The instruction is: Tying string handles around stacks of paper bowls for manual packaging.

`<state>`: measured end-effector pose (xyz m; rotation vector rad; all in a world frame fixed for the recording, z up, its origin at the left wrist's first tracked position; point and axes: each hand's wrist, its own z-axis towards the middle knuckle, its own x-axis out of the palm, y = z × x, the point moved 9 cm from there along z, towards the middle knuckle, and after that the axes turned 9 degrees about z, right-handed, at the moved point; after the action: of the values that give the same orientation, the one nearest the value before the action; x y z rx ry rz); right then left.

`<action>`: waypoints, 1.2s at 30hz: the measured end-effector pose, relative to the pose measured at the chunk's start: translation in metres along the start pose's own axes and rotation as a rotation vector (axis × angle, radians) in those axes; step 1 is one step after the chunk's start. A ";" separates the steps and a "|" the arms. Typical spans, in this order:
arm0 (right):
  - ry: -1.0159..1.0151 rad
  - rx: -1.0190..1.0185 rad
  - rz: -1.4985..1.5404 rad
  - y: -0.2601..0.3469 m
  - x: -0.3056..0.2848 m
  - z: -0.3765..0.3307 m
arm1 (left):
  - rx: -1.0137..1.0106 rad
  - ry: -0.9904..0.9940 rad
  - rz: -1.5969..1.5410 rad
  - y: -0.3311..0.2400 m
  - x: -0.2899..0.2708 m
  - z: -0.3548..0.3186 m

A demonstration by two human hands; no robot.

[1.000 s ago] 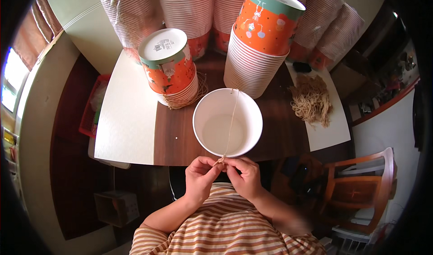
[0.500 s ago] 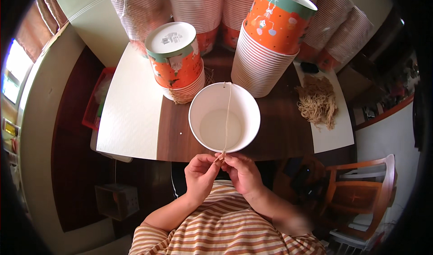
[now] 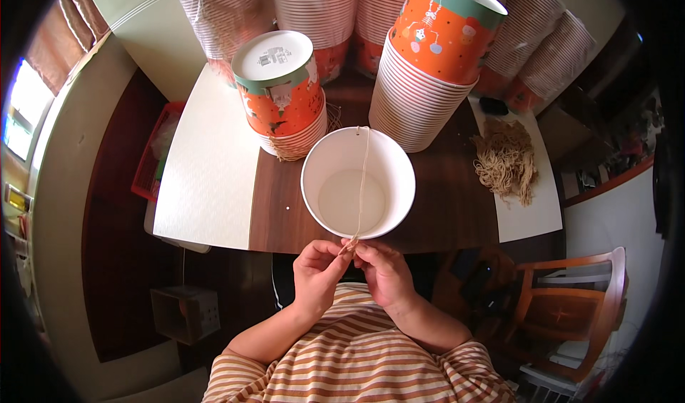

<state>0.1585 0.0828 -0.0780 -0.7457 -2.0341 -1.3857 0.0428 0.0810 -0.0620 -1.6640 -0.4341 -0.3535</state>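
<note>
A white paper bucket stands mouth up near the table's front edge, with a small hole by its far rim. A thin beige string runs from that far rim across the mouth to the near rim. Just in front of the near rim, my left hand pinches the string's end between thumb and fingers. My right hand meets it there, its thumb and fingertips also closed on the string. The fingertips touch, and they partly hide the string between them.
Upside-down orange and green paper buckets form a short stack at left and a taller stack at right. Plastic-wrapped stacks line the back. A tangle of beige strings lies on the right; a wooden chair stands below it.
Both hands stay pinched on the string at the near rim, with only slight finger movement. The whole view has shifted a little; the bucket has kept its place on the table.
</note>
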 end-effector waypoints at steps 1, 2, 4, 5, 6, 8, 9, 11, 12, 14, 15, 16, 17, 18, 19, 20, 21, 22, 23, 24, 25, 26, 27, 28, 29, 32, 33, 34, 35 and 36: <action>-0.014 -0.010 -0.024 0.001 0.000 0.000 | 0.000 0.000 0.001 0.001 0.000 0.000; -0.028 -0.019 -0.048 0.002 -0.001 0.000 | 0.013 -0.003 0.010 0.000 -0.001 0.000; -0.029 -0.034 -0.063 0.002 -0.003 0.000 | 0.025 -0.006 0.020 0.000 -0.001 0.000; -0.028 -0.049 -0.080 0.003 -0.004 0.000 | 0.081 -0.012 0.058 -0.004 0.000 -0.001; -0.028 -0.049 -0.079 0.003 -0.004 0.000 | 0.138 -0.019 0.097 -0.009 0.000 -0.001; -0.003 -0.098 -0.126 0.007 -0.001 0.000 | 0.160 -0.018 0.113 -0.009 -0.001 0.000; -0.003 -0.097 -0.125 0.007 -0.001 0.000 | 0.182 -0.017 0.130 -0.010 -0.001 0.000; 0.008 -0.102 -0.125 0.008 0.000 0.000 | 0.173 -0.012 0.130 -0.010 0.000 0.000; 0.007 -0.103 -0.126 0.008 0.000 0.000 | 0.163 -0.008 0.129 -0.010 0.000 0.000; 0.047 -0.086 -0.038 0.007 0.001 0.001 | 0.133 -0.015 0.138 -0.008 0.000 0.000; 0.047 -0.085 -0.038 0.006 0.000 0.001 | 0.103 -0.023 0.147 -0.006 -0.001 0.000; 0.057 -0.052 -0.009 0.002 -0.001 0.002 | 0.103 -0.024 0.147 -0.006 -0.002 -0.001; 0.067 -0.018 0.021 -0.001 0.000 0.003 | 0.063 -0.011 0.143 -0.003 -0.002 -0.001; 0.068 -0.017 0.020 -0.002 0.001 0.002 | 0.023 0.002 0.138 0.000 -0.002 -0.001; 0.045 -0.019 0.001 -0.002 -0.001 0.002 | 0.024 0.000 0.138 0.000 -0.003 -0.001; 0.022 -0.021 -0.020 -0.002 -0.002 0.002 | 0.035 -0.005 0.147 0.000 -0.004 0.000; 0.023 -0.019 -0.022 -0.002 -0.002 0.001 | 0.047 -0.010 0.156 0.000 -0.005 0.001; 0.017 -0.022 -0.036 -0.001 -0.004 0.001 | 0.047 -0.012 0.155 0.000 -0.004 0.001; 0.011 -0.024 -0.050 0.000 -0.006 0.001 | 0.048 -0.030 0.164 0.000 -0.006 0.002; 0.012 -0.022 -0.050 0.000 -0.007 0.001 | 0.047 -0.047 0.172 0.000 -0.008 0.002; 0.016 -0.057 -0.082 0.003 -0.007 0.001 | 0.048 -0.049 0.173 0.001 -0.008 0.002; 0.020 -0.092 -0.114 0.007 -0.007 0.000 | 0.051 -0.044 0.174 0.001 -0.008 0.002; 0.019 -0.092 -0.115 0.009 -0.007 0.000 | 0.055 -0.037 0.176 0.001 -0.007 0.002; 0.030 -0.094 -0.133 0.011 -0.005 -0.001 | 0.054 -0.038 0.175 0.001 -0.007 0.002; 0.041 -0.096 -0.150 0.013 -0.003 -0.002 | 0.066 -0.039 0.188 0.001 -0.007 0.001; 0.072 -0.124 -0.144 0.018 0.008 -0.003 | 0.100 -0.049 0.230 -0.003 -0.007 0.001; 0.072 -0.125 -0.144 0.018 0.008 -0.002 | 0.122 -0.057 0.261 -0.005 -0.007 0.000; 0.078 -0.134 -0.142 0.018 0.009 -0.002 | 0.122 -0.057 0.260 -0.004 -0.008 0.001; 0.083 -0.144 -0.140 0.019 0.009 -0.002 | 0.154 -0.062 0.312 -0.006 -0.009 0.000; 0.083 -0.143 -0.141 0.018 0.010 -0.002 | 0.185 -0.066 0.365 -0.008 -0.009 -0.001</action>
<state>0.1646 0.0877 -0.0588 -0.6026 -1.9709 -1.6291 0.0310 0.0807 -0.0589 -1.5385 -0.1981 0.0122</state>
